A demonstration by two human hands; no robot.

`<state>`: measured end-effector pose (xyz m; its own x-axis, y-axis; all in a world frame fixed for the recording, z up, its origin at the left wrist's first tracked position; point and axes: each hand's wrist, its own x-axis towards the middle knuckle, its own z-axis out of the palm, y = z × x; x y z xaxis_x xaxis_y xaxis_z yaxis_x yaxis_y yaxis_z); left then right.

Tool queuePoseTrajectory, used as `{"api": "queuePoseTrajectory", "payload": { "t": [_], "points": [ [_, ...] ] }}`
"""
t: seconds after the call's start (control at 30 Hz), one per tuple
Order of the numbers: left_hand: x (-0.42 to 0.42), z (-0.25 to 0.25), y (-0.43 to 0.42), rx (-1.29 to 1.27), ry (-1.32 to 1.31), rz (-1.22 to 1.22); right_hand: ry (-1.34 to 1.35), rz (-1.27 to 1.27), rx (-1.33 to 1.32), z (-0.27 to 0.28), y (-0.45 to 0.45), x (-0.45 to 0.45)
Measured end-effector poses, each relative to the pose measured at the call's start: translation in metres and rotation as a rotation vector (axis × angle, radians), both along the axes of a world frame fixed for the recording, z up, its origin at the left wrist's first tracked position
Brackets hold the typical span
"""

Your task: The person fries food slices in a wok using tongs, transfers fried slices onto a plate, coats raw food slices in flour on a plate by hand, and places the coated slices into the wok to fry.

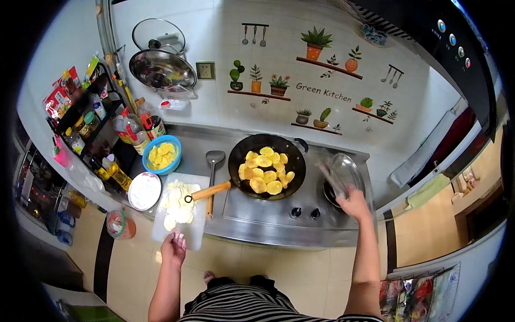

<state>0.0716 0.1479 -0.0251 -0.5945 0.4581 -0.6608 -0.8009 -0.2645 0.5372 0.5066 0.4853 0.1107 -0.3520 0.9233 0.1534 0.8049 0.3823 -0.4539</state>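
Observation:
My right hand point(352, 202) is closed on the end of a long, motion-blurred utensil point(333, 180), over a round metal lid or plate point(348, 169) at the right burner. At the lower edge of a white cutting board point(194, 236), my left hand point(174, 248) has curled fingers with whitish tips; what they hold, if anything, is hidden. Pale coated slices point(179, 206) lie on the board. Yellow and browned slices point(274, 187) spread across a black wok point(241, 155), whose wooden handle point(212, 190) reaches over the board.
A metal spatula point(215, 157) lies between board and wok. Left of it are a blue basket point(147, 163) of yellow slices, a bowl of white powder point(144, 191), bottles point(119, 175) and a spice rack. An open-topped jar point(121, 225) stands by the counter's left edge. Stove knobs point(305, 213) are at the front.

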Motion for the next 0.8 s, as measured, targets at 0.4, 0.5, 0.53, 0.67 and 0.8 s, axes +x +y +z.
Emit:
{"api": "queuePoseTrajectory", "payload": {
  "t": [0.4,0.5,0.53,0.67,0.8],
  "points": [
    [-0.025,-0.017,-0.023,0.039,-0.025,-0.029,-0.711,0.503,0.230,0.004,-0.031,-0.110],
    [-0.026,-0.017,-0.035,0.000,-0.034,0.004,-0.622,0.494,0.434,-0.028,-0.032,-0.128],
    [-0.027,-0.017,-0.039,0.001,-0.023,0.002,-0.624,0.496,0.436,-0.039,-0.030,-0.133],
    [-0.033,-0.019,-0.049,0.032,0.000,0.024,-0.597,0.373,0.494,-0.055,-0.021,-0.151],
    [-0.030,-0.018,-0.050,-0.020,-0.011,0.076,-0.552,0.282,0.405,-0.047,0.002,-0.161]
  ]
}}
